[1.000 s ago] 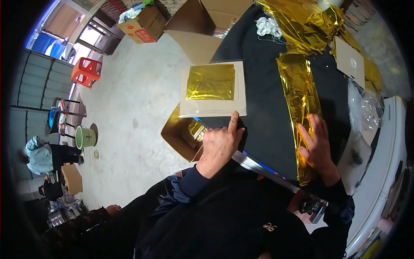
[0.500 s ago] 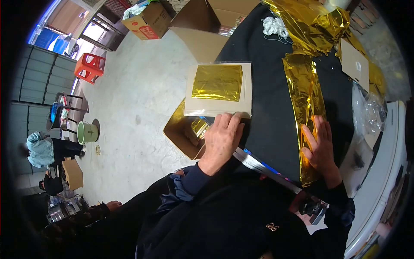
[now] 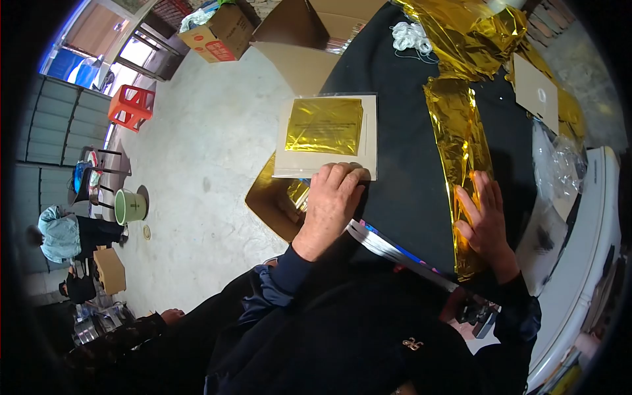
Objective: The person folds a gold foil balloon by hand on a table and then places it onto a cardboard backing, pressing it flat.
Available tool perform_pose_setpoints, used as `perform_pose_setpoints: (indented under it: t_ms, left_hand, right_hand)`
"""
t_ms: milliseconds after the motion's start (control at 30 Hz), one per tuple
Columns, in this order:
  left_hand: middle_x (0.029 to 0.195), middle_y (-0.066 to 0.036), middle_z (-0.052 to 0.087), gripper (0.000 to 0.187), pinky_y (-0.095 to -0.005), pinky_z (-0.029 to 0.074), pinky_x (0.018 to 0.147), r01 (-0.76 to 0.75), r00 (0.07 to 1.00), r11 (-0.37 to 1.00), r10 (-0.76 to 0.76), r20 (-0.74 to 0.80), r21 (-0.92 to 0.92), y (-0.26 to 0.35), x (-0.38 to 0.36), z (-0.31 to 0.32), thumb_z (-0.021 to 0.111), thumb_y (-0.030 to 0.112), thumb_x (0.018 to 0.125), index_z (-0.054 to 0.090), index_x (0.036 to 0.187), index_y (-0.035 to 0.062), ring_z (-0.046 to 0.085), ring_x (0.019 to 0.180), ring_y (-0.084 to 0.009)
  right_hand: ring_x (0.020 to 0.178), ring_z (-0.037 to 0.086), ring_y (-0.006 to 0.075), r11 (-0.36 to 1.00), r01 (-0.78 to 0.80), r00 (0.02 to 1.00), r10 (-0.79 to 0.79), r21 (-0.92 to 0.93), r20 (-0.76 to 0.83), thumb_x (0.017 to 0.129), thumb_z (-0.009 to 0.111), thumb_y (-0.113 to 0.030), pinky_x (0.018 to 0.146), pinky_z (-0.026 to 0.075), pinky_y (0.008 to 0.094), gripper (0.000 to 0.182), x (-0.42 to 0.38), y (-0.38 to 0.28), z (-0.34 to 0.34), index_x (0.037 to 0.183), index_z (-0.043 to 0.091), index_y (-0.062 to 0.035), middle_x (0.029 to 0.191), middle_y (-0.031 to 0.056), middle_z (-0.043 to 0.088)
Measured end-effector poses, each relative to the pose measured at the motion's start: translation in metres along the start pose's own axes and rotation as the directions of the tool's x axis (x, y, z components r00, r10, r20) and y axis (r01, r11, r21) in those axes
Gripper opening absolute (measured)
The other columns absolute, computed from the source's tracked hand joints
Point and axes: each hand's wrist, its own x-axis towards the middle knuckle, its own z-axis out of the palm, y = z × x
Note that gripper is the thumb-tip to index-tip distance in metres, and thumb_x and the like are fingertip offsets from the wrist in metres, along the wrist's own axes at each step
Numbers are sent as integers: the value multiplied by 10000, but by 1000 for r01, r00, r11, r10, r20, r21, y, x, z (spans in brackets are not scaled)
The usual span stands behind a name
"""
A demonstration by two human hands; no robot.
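At the near edge of a beige card in a clear sleeve [image 3: 324, 165], the bent fingers of my left hand [image 3: 332, 197] grip it; the thumb is hidden. A folded gold foil packet [image 3: 324, 125] with faint print lies on that card, which juts past the table's left edge. My right hand [image 3: 484, 217] rests with fingers spread on a long folded strip of gold foil [image 3: 454, 125]. The strip lies lengthwise on the black tablecloth [image 3: 408, 158]. Orange reflections show on the foil beside the fingers.
Crumpled gold foil [image 3: 474, 39], a bundle of white string [image 3: 411, 38] and another beige card [image 3: 535, 92] are on the far side. An open cardboard box [image 3: 273, 204] with gold packets stands below left. Other people, a red stool [image 3: 131, 106] and a green bucket [image 3: 130, 205] are leftward.
The whole view has shifted slightly, so things sit a little further left. Both hands keep nearly the same places on the card and the foil strip.
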Motion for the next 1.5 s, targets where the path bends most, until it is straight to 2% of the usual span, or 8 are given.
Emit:
perform_pose_setpoints:
  t_ms: [533,767,833,1000,1100,1233,1333,1500]
  left_hand:
    - [1074,-137,650,232,-482,495,868,37,995,993,-26,97,-113,-9,1,-12,841,130,886,700,1050,46,600,1026,-355]
    - [1068,-104,693,346,-412,507,911,420,738,907,-361,-570,-31,-107,-2,-31,822,207,946,682,1196,14,628,983,-286]
    - [944,-57,707,301,-348,535,799,678,624,625,-768,-148,-387,-152,-23,-32,788,251,1010,695,1148,0,627,809,-201]
    - [923,-15,690,217,-250,443,617,543,682,275,-696,225,-794,-151,-38,-50,647,271,1122,716,1075,71,600,749,-79]
    - [895,-18,708,309,-222,461,574,630,540,239,-819,195,-738,-111,-10,-80,667,367,1106,714,1090,63,623,703,-73]
    - [783,28,659,283,-220,431,533,790,585,394,-712,388,-469,-124,-15,-64,715,335,1083,696,1047,55,575,638,-48]
    - [751,57,624,209,-248,426,562,699,703,459,-583,408,-549,-118,-17,-56,723,287,1081,668,991,108,534,613,-52]
    - [991,15,678,124,-270,483,688,-182,734,280,-599,-320,-943,-166,-41,-148,659,234,1111,673,1188,138,602,852,-98]
  right_hand:
    - [1584,324,448,998,9,1000,-7,54,-24,841,814,-351,1305,243,591,707,-1,1,-2,1485,653,-107,1670,304,370]
    - [1584,331,450,998,2,1000,0,64,-24,830,826,-354,1309,234,583,722,-1,0,-2,1484,653,-101,1661,313,382]
    - [1586,329,450,997,-1,1000,3,74,-20,826,827,-355,1312,231,581,726,0,1,-3,1485,652,-102,1658,317,387]
    - [1578,348,477,996,-3,1000,5,85,-23,835,768,-293,1321,213,583,690,0,0,-4,1468,654,-43,1642,352,397]
    - [1582,344,458,996,-6,1000,9,91,-29,840,792,-324,1322,204,571,691,-1,-1,-2,1471,662,-75,1649,335,399]
    - [1582,353,447,996,0,999,4,87,-51,849,795,-349,1327,186,558,690,-1,0,-3,1475,666,-88,1649,333,410]
    - [1570,373,452,996,1,998,5,90,-67,858,783,-362,1328,181,554,686,-1,0,-3,1474,666,-84,1633,341,435]
    - [1550,399,474,995,23,996,-14,97,-91,879,765,-365,1303,225,589,665,-2,1,-3,1473,670,-82,1609,347,463]
